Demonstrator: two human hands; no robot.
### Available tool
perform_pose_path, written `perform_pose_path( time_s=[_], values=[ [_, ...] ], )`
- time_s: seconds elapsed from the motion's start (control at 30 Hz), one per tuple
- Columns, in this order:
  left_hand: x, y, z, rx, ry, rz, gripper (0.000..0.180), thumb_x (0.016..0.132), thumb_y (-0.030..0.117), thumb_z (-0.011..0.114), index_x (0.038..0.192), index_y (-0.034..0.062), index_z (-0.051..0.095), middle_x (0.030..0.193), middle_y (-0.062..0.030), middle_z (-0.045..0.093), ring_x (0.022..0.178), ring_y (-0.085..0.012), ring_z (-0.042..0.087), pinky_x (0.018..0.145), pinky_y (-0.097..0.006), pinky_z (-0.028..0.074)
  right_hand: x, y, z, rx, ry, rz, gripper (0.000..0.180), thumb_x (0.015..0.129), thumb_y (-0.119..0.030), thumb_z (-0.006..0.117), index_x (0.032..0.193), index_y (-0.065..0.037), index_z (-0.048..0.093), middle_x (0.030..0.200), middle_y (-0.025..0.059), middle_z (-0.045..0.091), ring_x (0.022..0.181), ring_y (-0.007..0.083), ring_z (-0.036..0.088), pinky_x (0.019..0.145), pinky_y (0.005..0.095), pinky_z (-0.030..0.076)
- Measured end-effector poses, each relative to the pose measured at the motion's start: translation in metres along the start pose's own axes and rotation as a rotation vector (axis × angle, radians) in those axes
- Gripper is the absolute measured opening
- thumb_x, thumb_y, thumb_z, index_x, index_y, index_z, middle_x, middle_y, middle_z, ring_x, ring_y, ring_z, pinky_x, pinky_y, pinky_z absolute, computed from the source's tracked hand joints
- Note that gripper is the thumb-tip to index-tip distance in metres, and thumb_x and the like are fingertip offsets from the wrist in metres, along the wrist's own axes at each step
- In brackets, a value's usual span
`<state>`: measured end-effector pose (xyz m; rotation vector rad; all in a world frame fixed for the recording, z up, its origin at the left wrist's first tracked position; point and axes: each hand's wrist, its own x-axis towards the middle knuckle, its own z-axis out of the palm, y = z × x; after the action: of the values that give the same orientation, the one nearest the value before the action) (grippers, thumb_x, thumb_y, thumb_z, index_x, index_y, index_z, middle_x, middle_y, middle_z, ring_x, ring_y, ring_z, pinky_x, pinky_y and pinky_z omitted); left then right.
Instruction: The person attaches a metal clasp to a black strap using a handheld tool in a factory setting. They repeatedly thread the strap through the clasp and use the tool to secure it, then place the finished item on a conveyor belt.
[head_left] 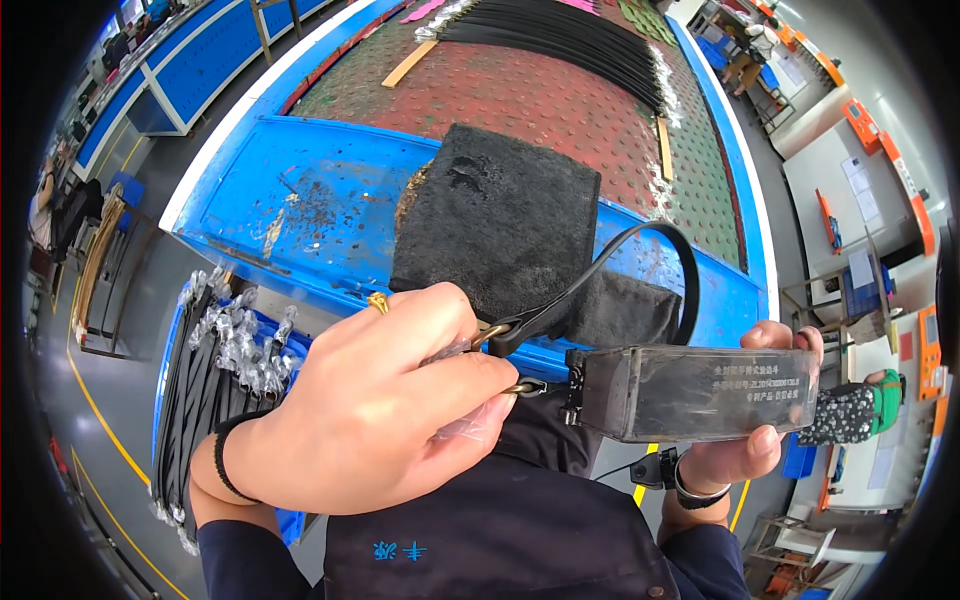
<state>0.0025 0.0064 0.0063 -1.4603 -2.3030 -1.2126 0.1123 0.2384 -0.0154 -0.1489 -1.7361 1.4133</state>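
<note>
My left hand [370, 390] is closed on a black strap [690, 270] near its metal clasps [495, 335], with clear plastic film between the fingers. The strap arches up and over to the right, then drops behind a dark see-through rectangular box. My right hand [745, 455] grips this box [700, 395] at its right end, thumb and fingers around it. At the box's left end sits a narrow black roller-like part [574, 388], close beside the lower clasp; whether they touch I cannot tell. Behind my left hand lies a large black cloth pad [500, 220], with a smaller black pad [625, 310] beside it.
The blue bench edge [340, 170] borders a bumpy red-green mat [400, 120]. Across it, a row of black straps [560, 40] rests by two wooden sticks [665, 148]. Film-wrapped straps [215, 370] fill a blue bin at lower left. Other people stand farther off.
</note>
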Motion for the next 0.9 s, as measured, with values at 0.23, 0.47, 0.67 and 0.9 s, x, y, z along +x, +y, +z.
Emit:
perform_pose_path(
  time_s=[0.23, 0.47, 0.67, 0.9],
  values=[
    [-0.001, 0.005, -0.002, 0.108, 0.023, 0.057, 0.027, 0.053, 0.004, 0.069, 0.08, 0.0072, 0.067, 0.067, -0.0049, 0.047, 0.056, -0.0175, 0.047, 0.046, -0.027, 0.035, 0.008, -0.007, 0.003, 0.277, 0.15, 0.145, 0.084, 0.059, -0.046, 0.066, 0.124, -0.005, 0.032, 0.098, 0.0149, 0.047, 0.085, 0.021, 0.05, 0.072, 0.0294, 0.042],
    [-0.001, 0.007, 0.0, 0.163, 0.038, 0.148, 0.032, 0.051, 0.004, 0.07, 0.082, 0.0099, 0.068, 0.069, -0.0036, 0.048, 0.057, -0.0187, 0.048, 0.048, -0.028, 0.036, 0.005, -0.008, 0.011, 0.168, 0.025, 0.202, 0.087, 0.055, -0.047, 0.069, 0.122, -0.004, 0.034, 0.095, 0.0167, 0.05, 0.086, 0.0221, 0.05, 0.072, 0.0305, 0.043],
    [-0.001, 0.007, 0.0, 0.205, 0.034, 0.192, 0.033, 0.05, 0.004, 0.069, 0.082, 0.0098, 0.068, 0.069, -0.0035, 0.047, 0.056, -0.019, 0.047, 0.047, -0.028, 0.036, 0.006, -0.003, 0.006, 0.15, 0.001, 0.174, 0.085, 0.057, -0.047, 0.068, 0.122, -0.005, 0.035, 0.093, 0.0161, 0.051, 0.084, 0.0217, 0.051, 0.071, 0.0308, 0.043],
    [-0.003, 0.005, 0.001, 0.156, 0.096, 0.132, 0.029, 0.051, 0.003, 0.068, 0.079, 0.0084, 0.068, 0.069, -0.0038, 0.048, 0.057, -0.0183, 0.047, 0.048, -0.028, 0.036, 0.006, -0.004, -0.011, 0.369, 0.122, 0.181, 0.079, 0.061, -0.046, 0.061, 0.123, -0.007, 0.031, 0.099, 0.011, 0.042, 0.083, 0.0182, 0.05, 0.066, 0.0299, 0.05]
  ],
)
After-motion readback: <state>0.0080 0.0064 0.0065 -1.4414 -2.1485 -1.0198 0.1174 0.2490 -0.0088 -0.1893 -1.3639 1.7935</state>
